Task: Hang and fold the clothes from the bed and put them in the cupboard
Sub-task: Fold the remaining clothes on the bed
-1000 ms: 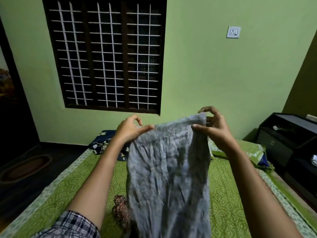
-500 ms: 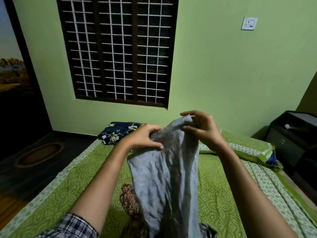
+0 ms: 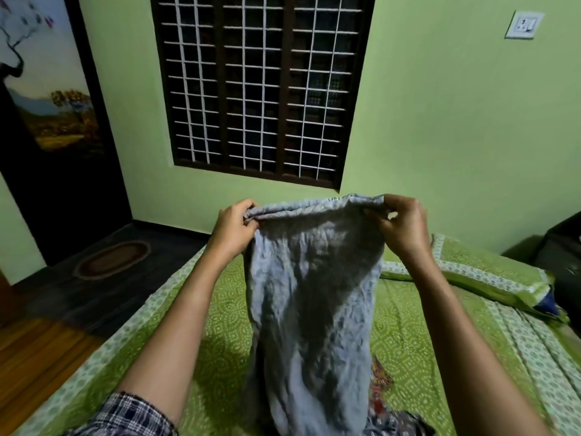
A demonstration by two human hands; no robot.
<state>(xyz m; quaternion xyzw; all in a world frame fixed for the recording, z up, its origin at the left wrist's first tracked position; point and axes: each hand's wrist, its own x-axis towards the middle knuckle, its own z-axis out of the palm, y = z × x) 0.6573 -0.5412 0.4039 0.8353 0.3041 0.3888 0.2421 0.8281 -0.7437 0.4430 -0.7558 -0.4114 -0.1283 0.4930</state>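
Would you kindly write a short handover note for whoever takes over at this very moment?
The left hand pinches the top edge of the grey garment at its left end; the right hand pinches the right end.
The grey garment hangs spread and crumpled over the bed; patterned clothes lie on the bed beneath it.
Done: garment lifted and spread.
Left: fold it, handle the patterned clothes, carry everything to the cupboard, which I cannot identify here.

A home bedroom: a bed [image 3: 220, 309] with green patterned sheet, a pillow [image 3: 471, 278], green walls and a barred window [image 3: 261, 86].
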